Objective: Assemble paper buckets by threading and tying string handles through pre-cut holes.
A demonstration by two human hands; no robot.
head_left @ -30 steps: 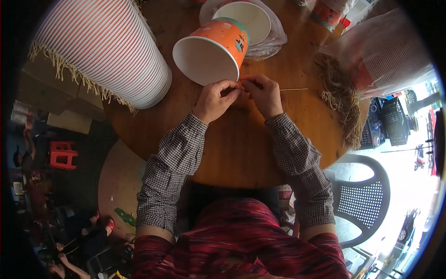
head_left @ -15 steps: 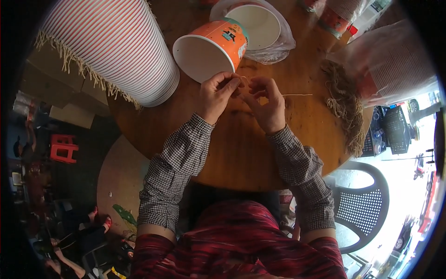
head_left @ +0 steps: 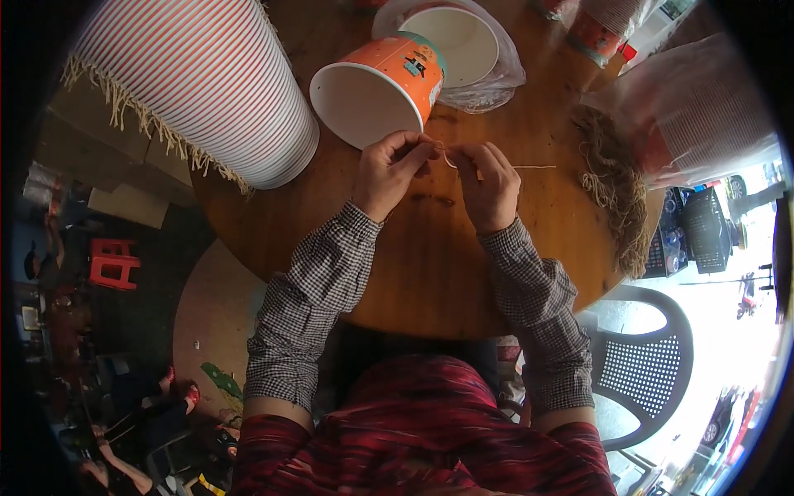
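My left hand (head_left: 387,175) pinches a thin, pale string (head_left: 533,166) at the rim of an orange paper bucket (head_left: 395,68). The bucket lies on its side, its white mouth facing me. Close beside it, my right hand (head_left: 490,187) grips the same string between thumb and fingers, and a small loop shows between the two hands. One end of the string trails rightward over the round wooden table (head_left: 413,273). Whether the string passes through the bucket's wall is hidden by my fingers.
A tall leaning stack of nested buckets (head_left: 198,91) with string ends along its side stands at the left. Behind lies another white bucket (head_left: 455,45) in clear plastic. A bundle of strings (head_left: 616,190) and wrapped buckets (head_left: 695,116) are at the right, near a chair (head_left: 641,372).
My right hand has shifted slightly right and its fingers have closed in on the string. The orange bucket has rolled a little, moving slightly rightward.
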